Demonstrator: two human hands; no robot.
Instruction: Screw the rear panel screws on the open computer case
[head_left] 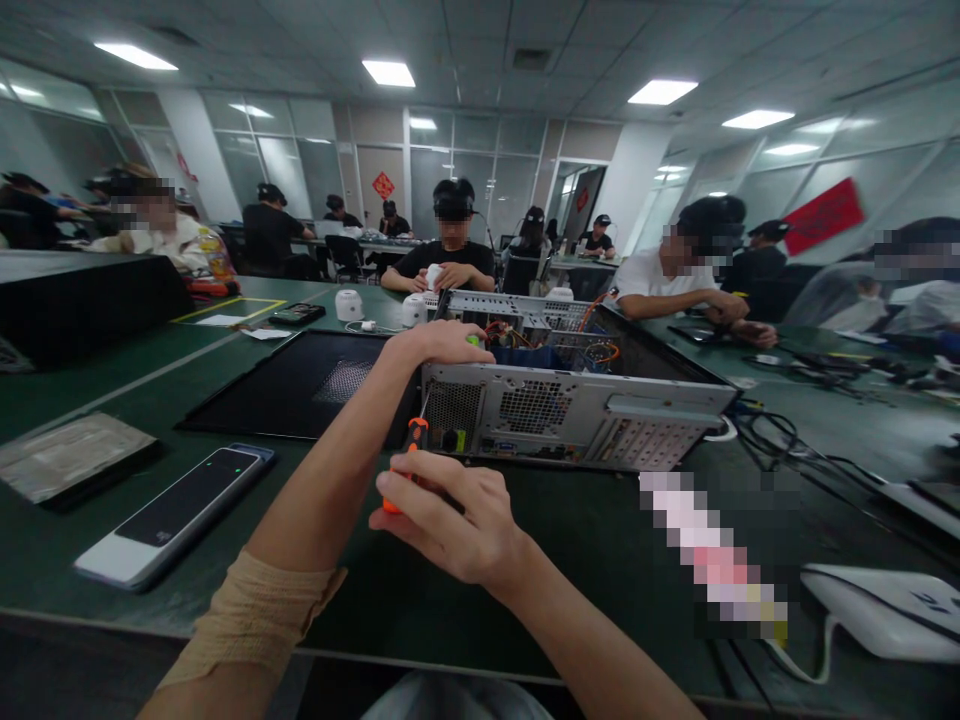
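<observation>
Frame centre: right hand [469, 512] is clasping a screwdriver [418, 436]; left hand [444, 343] is resting half-open on the case [491, 408], hold unclear; tilting could be causing slips.

The computer case [581, 395] shows bare grey metal with a dull sheen, its back broken by punched mesh. The side panel [277, 385] looks matt black. The screwdriver [417, 437] has a handle that looks like plastic; the wrist wrap [259, 610] is matt, wrinkled cloth. The counter [581, 520] appears smooth and faintly glossy.
</observation>
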